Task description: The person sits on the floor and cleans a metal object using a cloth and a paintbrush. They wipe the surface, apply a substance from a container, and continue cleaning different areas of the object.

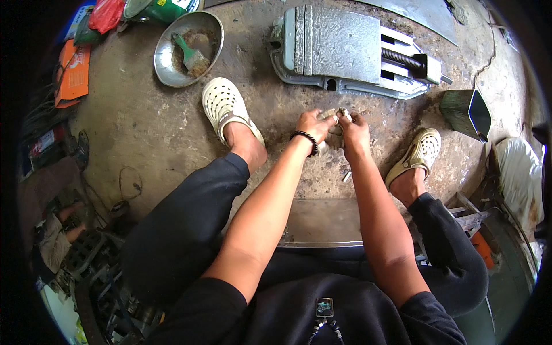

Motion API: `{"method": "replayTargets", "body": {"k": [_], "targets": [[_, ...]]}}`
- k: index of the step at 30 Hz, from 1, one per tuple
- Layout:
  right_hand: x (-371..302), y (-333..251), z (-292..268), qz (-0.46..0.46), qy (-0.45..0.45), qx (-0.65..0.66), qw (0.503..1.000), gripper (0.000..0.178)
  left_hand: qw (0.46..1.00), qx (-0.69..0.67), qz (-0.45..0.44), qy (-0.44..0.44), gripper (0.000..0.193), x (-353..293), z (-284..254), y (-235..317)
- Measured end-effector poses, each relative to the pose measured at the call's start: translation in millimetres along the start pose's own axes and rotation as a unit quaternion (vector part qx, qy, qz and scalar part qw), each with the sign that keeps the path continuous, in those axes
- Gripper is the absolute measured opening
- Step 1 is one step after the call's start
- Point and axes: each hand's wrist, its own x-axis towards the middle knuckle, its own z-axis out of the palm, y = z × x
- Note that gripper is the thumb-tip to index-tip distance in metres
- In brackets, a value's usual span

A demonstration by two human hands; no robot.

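Both my hands meet in front of me, low over the floor, pinching a crumpled, off-white piece of cloth point(335, 138). My left hand point(313, 125), with a dark beaded bracelet at its wrist, closes on the cloth's left side. On the other side my right hand point(356, 135) has its fingers closed on the top of the same bundle. Part of the cloth hangs down between the hands; the fingers hide the rest. Just beyond lies a large grey machine vise point(339, 46) with a flat, shiny jaw plate and a dark threaded screw point(401, 58).
A metal bowl point(163, 54) holding a green-handled brush point(187, 52) sits at the far left. My clog-shod feet flank my hands. A dark square container point(466, 112) stands to the right, an orange box point(73, 72) at the left. A small pale scrap point(347, 176) lies near my right wrist.
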Motion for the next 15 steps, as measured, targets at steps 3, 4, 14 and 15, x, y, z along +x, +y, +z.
{"method": "replayTargets", "body": {"k": [3,4,14,15], "targets": [[14.3,-9.4,7.9,0.136,-0.088,0.133,0.978,0.036,0.985,0.081,0.071,0.137,0.037,11.7,3.2,4.0],[18.9,-13.1,11.5,0.157,-0.084,0.129,0.975,0.035,0.983,0.06,0.088,0.151,0.033,14.1,3.4,4.4],[28.5,-11.8,39.6,0.064,0.051,0.184,0.98,0.02,0.922,0.044,0.257,0.288,0.025,22.5,18.8,8.8],[32.4,-11.8,39.6,0.057,0.065,0.176,0.981,0.019,0.915,0.038,0.284,0.282,0.026,22.4,18.9,9.0]]}}
